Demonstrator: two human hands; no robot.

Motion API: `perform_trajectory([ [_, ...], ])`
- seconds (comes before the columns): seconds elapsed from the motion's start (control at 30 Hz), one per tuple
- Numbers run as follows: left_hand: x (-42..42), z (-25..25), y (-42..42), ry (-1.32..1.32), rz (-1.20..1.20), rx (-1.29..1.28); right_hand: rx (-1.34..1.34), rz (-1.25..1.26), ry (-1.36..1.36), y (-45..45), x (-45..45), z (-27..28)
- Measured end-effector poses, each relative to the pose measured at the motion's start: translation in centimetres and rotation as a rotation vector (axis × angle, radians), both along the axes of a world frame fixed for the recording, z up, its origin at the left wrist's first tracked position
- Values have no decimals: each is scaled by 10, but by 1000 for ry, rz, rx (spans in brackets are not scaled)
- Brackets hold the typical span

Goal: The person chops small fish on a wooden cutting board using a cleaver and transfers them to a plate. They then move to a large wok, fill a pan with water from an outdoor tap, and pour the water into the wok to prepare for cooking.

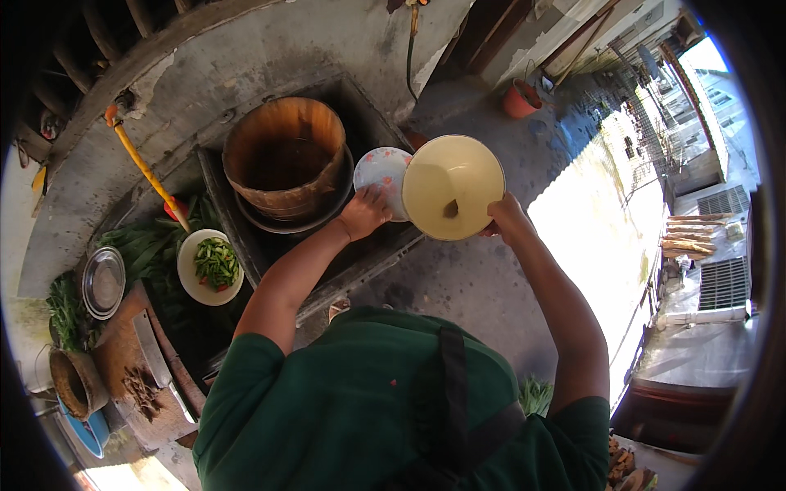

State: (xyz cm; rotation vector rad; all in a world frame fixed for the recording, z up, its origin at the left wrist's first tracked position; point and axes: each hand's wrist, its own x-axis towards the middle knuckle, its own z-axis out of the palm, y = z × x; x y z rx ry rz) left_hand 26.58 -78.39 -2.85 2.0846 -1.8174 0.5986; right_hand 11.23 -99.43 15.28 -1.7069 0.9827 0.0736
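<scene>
My right hand (508,220) grips the rim of a cream enamel basin (470,178), tilted so its inside shows, with a dark patch on its inner surface. My left hand (366,215) rests at the near edge of a white plate with a flower pattern (376,164); whether its fingers grip the plate cannot be told. Part of the plate lies behind the basin. To the left, a round wooden tub (285,199) stands in a dark metal pan (258,224) inside a stone sink (362,279).
Left of the sink are a white bowl of cut green vegetables (215,262), leafy greens (141,245), metal plates (104,282) and a cleaver (153,351) on a wooden chopping board (116,344). A yellow hose (144,166) hangs at the wall. A red bucket (521,100) stands farther off.
</scene>
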Motion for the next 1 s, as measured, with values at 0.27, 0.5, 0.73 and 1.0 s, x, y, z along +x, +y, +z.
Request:
perform_trajectory([
  [0.27, -6, -18, -11, 140, -66, -99, -136, 16, -70, -18, -5, 7],
  [0.5, 6, -21, -11, 235, 29, 28, -18, -138, -93, -2, -26, 39],
  [0.73, -10, -29, -11, 381, -18, 27, 92, -206, -139, -16, -43, 17],
  [1.0, 10, -11, 3, 117, 99, 7, 215, -224, -173, -21, -48, -5],
])
